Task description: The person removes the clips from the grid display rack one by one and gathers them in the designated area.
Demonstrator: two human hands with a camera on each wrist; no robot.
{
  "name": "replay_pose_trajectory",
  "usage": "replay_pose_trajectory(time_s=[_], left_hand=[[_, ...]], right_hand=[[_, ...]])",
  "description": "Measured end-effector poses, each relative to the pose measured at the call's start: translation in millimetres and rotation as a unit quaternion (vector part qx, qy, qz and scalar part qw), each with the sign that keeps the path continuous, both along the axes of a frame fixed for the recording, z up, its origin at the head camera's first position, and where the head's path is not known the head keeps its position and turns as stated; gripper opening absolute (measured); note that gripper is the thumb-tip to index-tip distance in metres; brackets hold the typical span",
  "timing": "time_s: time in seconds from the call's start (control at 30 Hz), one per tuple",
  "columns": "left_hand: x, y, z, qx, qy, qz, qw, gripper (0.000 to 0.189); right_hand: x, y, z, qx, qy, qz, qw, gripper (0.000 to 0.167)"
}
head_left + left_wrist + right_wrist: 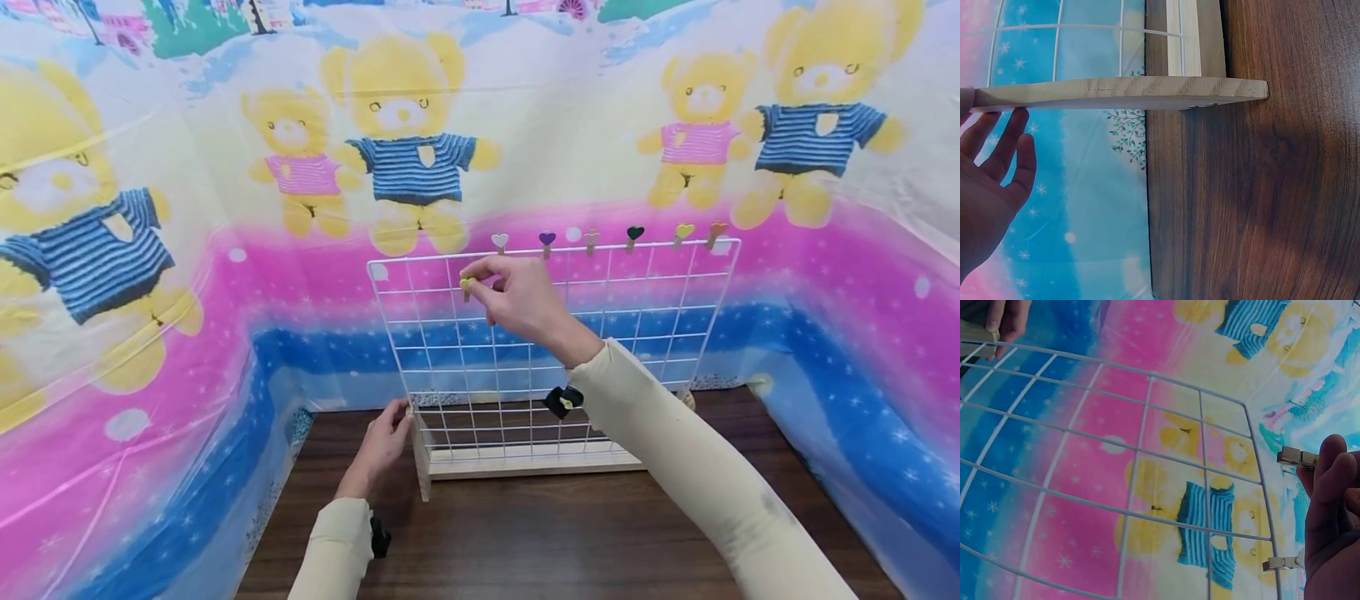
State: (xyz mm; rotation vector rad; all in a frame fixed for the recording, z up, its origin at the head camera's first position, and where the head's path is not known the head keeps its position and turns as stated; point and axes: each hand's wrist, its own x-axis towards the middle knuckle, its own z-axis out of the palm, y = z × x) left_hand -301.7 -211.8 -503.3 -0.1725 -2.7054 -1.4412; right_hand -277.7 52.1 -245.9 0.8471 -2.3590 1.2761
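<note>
The right hand pinches a yellow-hearted clip between thumb and forefinger, by its heart end; the wooden nose points away from the fingertips, which leaves the biting end free; the clip is near the left part of the top wire and looks apart from it, though the depth is hard to judge.

The left hand pinches the wooden side panel of the white grid rack near its upper end, thumb on one face and fingers on the other; this grip probably steadies the rack, which stands upright on the desk, so that it does not tip or slide.

Six clips stand along the top wire, hearts upward, so their colours show: white clip, purple clip, pale clip, dark green clip, yellow clip and orange clip; the last two sit closest together, by the right corner.

Between the white clip and the left corner runs a bare stretch of wire; the patterned cloth hangs behind the rack and limits backward reach; the desk extends forward of it, giving more room on the near side.
</note>
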Motion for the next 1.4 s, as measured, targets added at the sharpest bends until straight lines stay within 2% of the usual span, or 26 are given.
replay_pose_trajectory(time_s=[0.1, 0.33, 0.63, 0.97, 1.23, 1.4], left_hand=[[-0.6, 0.2, 0.1, -0.001, 0.005, 0.001, 1.0, 0.036], [-0.5, 0.6, -0.4, -0.005, 0.012, -0.002, 0.9999, 0.035], [-1.8, -1.0, 1.1, -0.009, 0.009, 0.007, 0.9999, 0.033], [-1.3, 0.4, 0.4, -0.005, 0.005, 0.002, 1.0, 0.033], [0.5, -2.3, 0.2, -0.005, 0.0, -0.003, 1.0, 0.036], [-0.3, -1.9, -1.2, -0.002, 0.012, -0.007, 0.9999, 0.037]], right_hand=[[2.3, 2.7, -12.5, -0.007, -0.006, 0.009, 0.9999, 0.016], [8.9, 11.9, -44.9, -0.019, -0.055, 0.04, 0.9975, 0.016], [14.8, 17.5, -87.4, 0.023, -0.097, 0.053, 0.9936, 0.014], [14.3, 26.7, -158.4, 0.04, -0.144, 0.062, 0.9869, 0.01], [18.8, 24.7, -216.2, 0.057, -0.164, 0.069, 0.9823, 0.009], [21.9, 24.0, -248.5, 0.056, -0.193, 0.062, 0.9775, 0.011]])
